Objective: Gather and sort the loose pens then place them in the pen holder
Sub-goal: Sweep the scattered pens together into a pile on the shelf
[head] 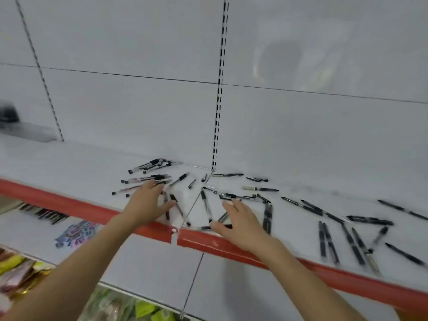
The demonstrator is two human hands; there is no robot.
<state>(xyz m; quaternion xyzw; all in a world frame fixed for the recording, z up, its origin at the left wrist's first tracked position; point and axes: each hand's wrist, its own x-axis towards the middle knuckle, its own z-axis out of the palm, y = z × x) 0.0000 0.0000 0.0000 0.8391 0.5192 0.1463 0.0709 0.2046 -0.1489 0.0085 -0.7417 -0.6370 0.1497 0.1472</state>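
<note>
Several black and clear pens lie scattered over a white shelf (pixel 76 167) with a red front edge. One cluster of pens (pixel 148 178) lies at the left, others (pixel 234 196) lie in the middle, and more pens (pixel 354 239) are spread at the right. My left hand (pixel 148 202) lies flat over the left cluster, fingers spread, touching pens. My right hand (pixel 240 223) reaches over the middle pens, fingers straight, its thumb against a pen near the shelf edge. No pen holder shows in view.
A slotted upright (pixel 218 100) runs down the white back panel. A lower shelf holds dark pens (pixel 44 213) and a patterned pack (pixel 76 232). Colourful packets (pixel 18 272) lie at the bottom left. A dark blurred object (pixel 9 115) sits at the far left.
</note>
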